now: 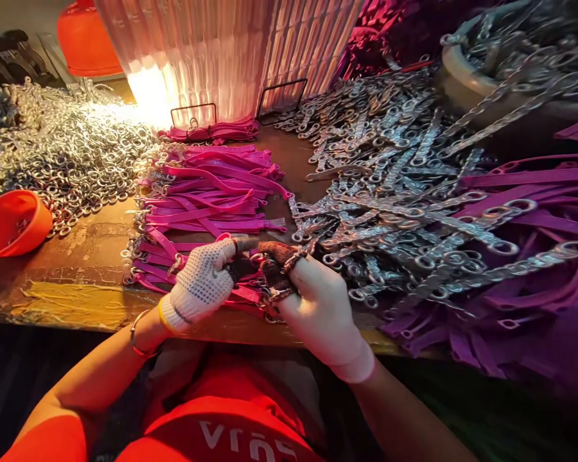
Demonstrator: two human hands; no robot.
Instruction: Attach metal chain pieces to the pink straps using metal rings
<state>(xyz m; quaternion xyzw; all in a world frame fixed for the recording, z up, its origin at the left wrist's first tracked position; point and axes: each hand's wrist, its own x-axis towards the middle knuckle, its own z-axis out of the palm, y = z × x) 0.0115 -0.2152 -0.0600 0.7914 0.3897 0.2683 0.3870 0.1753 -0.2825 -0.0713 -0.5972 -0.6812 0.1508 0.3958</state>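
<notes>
My left hand (pixel 203 277), in a white dotted glove with dark fingertips, is closed with thumb and fingers brought together above the front pink straps. What it pinches is too small to make out. My right hand (pixel 320 301), in a white glove with worn dark fingertips, curls round a short metal chain (pixel 296 258), whose links show at its fingers. The fingertips of both hands nearly meet. Under and beyond them lie rows of pink straps (pixel 207 183), with metal clasps (pixel 133 256) at their left ends.
Loose chains (pixel 87 154) are heaped at left beside an orange bowl (pixel 17 224). Twisted metal chain pieces with end rings (pixel 390 192) pile at right, near purple straps (pixel 525 269) and a full basin (pixel 467 77). A ribbed translucent panel (pixel 212 58) and orange lamp (pixel 87 42) stand behind.
</notes>
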